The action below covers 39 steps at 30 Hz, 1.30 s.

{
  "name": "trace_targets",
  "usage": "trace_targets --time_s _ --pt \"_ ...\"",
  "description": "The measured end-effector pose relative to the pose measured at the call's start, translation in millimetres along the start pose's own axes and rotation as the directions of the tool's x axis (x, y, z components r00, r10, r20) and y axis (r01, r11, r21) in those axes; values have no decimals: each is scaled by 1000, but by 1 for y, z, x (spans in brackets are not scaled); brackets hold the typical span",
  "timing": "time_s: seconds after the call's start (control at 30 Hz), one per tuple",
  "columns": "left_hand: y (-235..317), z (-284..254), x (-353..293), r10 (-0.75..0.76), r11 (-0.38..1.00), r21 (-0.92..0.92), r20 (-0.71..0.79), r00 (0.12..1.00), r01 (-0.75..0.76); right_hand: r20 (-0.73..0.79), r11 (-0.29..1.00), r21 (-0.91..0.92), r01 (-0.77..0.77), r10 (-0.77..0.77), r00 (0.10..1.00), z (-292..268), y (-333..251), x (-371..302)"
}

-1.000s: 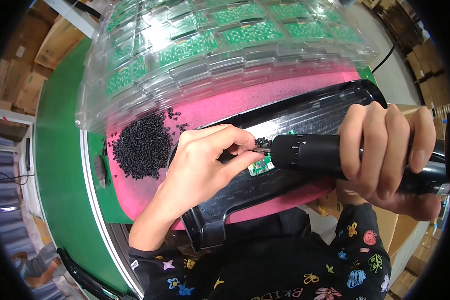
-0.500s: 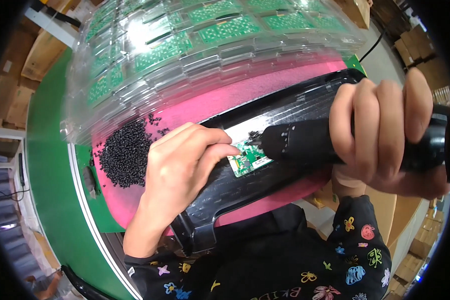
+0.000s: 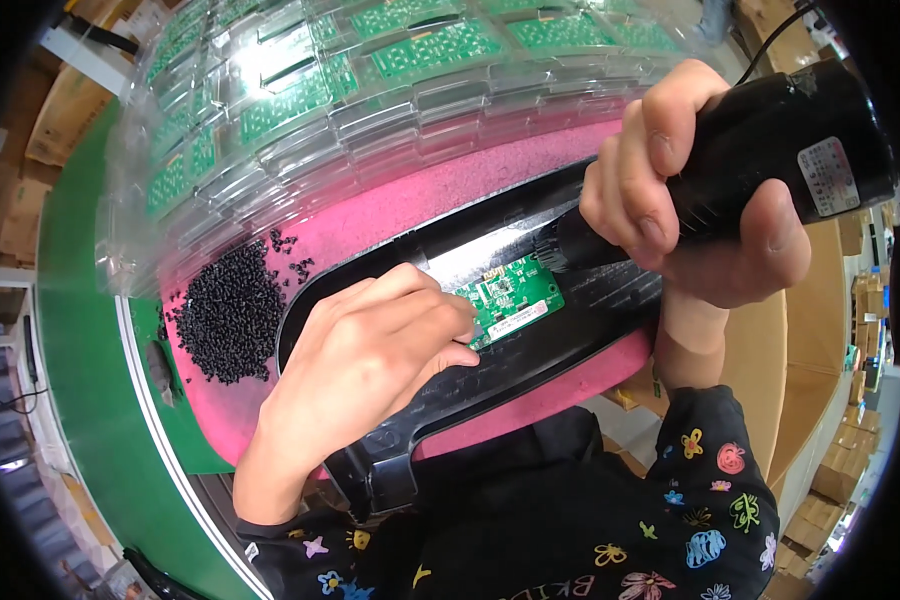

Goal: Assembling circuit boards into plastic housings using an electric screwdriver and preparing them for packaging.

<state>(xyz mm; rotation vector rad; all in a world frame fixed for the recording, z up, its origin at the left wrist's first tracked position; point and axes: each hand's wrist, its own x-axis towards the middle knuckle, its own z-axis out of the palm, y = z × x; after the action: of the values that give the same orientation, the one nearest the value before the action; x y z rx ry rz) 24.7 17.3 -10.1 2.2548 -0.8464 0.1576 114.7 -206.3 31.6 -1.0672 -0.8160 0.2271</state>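
Observation:
A small green circuit board point(image 3: 515, 308) with a white label strip lies in the long black plastic housing point(image 3: 560, 325). My left hand point(image 3: 370, 345) is closed at the board's left end, thumb and fingers pinched on its edge; the fingers hide that end. In my right hand point(image 3: 685, 190) is a thick black electric screwdriver point(image 3: 770, 150), tilted with its rear end up to the right. Its front end points at the board's upper right corner, and the bit is hard to make out. A bright silvery strip point(image 3: 490, 252) runs along the housing floor behind the board.
A pile of small black screws point(image 3: 228, 315) lies on the pink mat point(image 3: 430, 190), left of the housing. Stacked clear plastic trays point(image 3: 370, 130) with several green boards stand at the back. Green table surface point(image 3: 90, 330) shows on the left, an open cardboard box point(image 3: 810, 350) on the right.
The screwdriver has swung up and away from the board's middle, uncovering more of the board. My left fingers have shifted from near the bit down to the board's left edge.

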Motion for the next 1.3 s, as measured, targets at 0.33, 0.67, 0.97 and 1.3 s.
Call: trace_targets --time_s 0.33,0.67,0.97,1.3 --pt "6 -5 -7 -125 991 59 57 990 122 17 997 -44 -65 66 998 6 1 1" --pt "7 -8 -9 -188 982 54 117 975 183 -51 974 -191 -121 113 992 28 -5 3" --pt "4 4 -6 -149 988 -42 -14 989 148 -96 959 258 116 -94 991 16 -9 -10" --pt "1 -1 -2 -19 994 -108 -48 999 14 1 845 504 178 -207 978 15 7 -9"
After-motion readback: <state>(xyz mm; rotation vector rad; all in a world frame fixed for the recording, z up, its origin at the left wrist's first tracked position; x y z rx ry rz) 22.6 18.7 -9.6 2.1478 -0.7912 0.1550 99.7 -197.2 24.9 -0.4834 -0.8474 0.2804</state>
